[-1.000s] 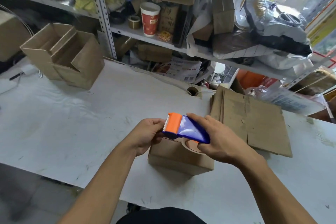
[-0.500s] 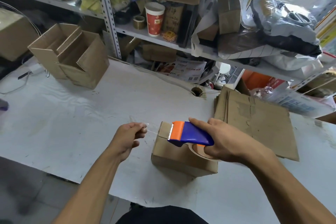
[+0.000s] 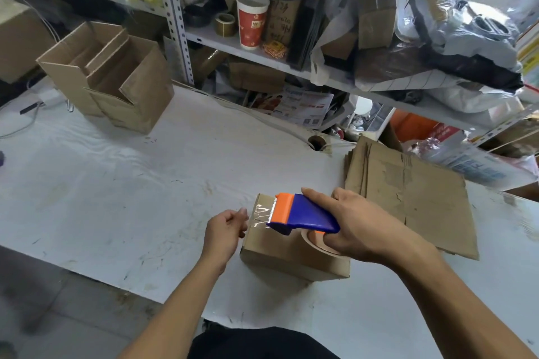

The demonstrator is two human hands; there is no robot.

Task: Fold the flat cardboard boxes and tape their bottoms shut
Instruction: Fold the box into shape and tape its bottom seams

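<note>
A small folded cardboard box [image 3: 287,256] sits upside down on the white table [image 3: 116,183], near its front edge. My right hand [image 3: 358,227] grips a blue and orange tape dispenser [image 3: 300,214] just above the box top. A strip of clear tape [image 3: 259,214] runs from the dispenser's orange blade to the box's left edge. My left hand [image 3: 226,227] pinches the free end of that tape at the left side of the box. A stack of flat cardboard boxes [image 3: 414,195] lies to the right, behind my right hand.
Two folded open boxes [image 3: 110,76] stand at the table's back left. Cluttered metal shelves [image 3: 262,46] with a red paper cup [image 3: 251,20], tape rolls, bags and parcels rise behind the table. A cable hole [image 3: 316,143] is in the table near the flat stack.
My left hand pulled the tape out to the left, then came back against the box's left edge. The dispenser dropped lower over the box top.
</note>
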